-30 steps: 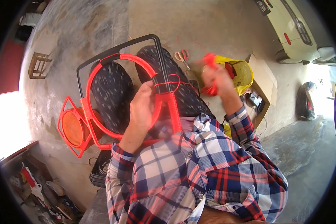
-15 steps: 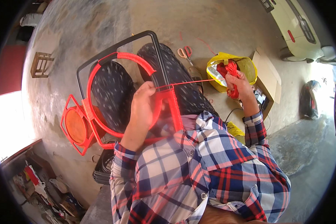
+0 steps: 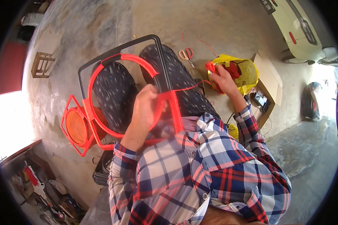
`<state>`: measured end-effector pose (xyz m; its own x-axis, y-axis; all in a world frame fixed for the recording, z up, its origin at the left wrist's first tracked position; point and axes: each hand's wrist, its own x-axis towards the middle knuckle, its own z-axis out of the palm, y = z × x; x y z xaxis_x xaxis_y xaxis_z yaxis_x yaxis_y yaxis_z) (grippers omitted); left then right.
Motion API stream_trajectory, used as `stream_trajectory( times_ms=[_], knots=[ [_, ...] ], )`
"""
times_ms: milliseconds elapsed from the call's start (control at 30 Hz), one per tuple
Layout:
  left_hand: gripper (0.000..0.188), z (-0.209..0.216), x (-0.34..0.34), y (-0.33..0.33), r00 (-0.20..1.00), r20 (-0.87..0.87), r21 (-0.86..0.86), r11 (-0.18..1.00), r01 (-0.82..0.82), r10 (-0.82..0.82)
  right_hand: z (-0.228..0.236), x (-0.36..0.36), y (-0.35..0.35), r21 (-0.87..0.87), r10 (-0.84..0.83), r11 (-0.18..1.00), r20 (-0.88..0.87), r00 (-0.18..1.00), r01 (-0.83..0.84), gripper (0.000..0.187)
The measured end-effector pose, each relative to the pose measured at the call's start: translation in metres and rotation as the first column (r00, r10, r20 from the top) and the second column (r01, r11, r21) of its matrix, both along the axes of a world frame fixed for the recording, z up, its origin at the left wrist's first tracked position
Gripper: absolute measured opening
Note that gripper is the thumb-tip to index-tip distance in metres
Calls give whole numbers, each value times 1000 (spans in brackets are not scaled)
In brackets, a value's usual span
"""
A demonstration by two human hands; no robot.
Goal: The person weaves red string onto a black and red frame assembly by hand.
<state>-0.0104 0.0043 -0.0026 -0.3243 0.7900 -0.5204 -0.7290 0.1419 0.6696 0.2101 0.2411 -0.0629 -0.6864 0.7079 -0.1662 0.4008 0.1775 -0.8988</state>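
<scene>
Here, windings [image 3: 176, 110] could be loosened by slack: the ringed red-and-black frame [image 3: 164, 83] is clasped by the left hand [image 3: 143, 107], thin red cord [image 3: 210, 67] by the right hand [image 3: 224, 80].

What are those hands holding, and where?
Left hand: the frame, where its ring meets the side bar. Right hand: the red cord, by its bunched part.

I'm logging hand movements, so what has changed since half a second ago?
The right hand moved left, toward the red and black frame, with the red cord bundle in its grip; the strand between, taut before, now curves slack. The left hand stays on the frame; the scissors lie where they were.
</scene>
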Motion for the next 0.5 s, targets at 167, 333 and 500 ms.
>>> stream_trajectory(
  times_ms=[167,333,500],
  knots=[
    [38,15,16,4,964,-208,54,986,-155,163,85,-83,-36,626,433,724,-84,898,-290,29],
    [31,3,21,6,789,-532,168,952,-257,307,97,-127,-77,818,526,529,-106,844,-227,28],
    [28,-7,3,-4,969,-152,-60,977,-205,194,75,-95,-50,649,242,761,-266,933,-13,30]
  ],
)
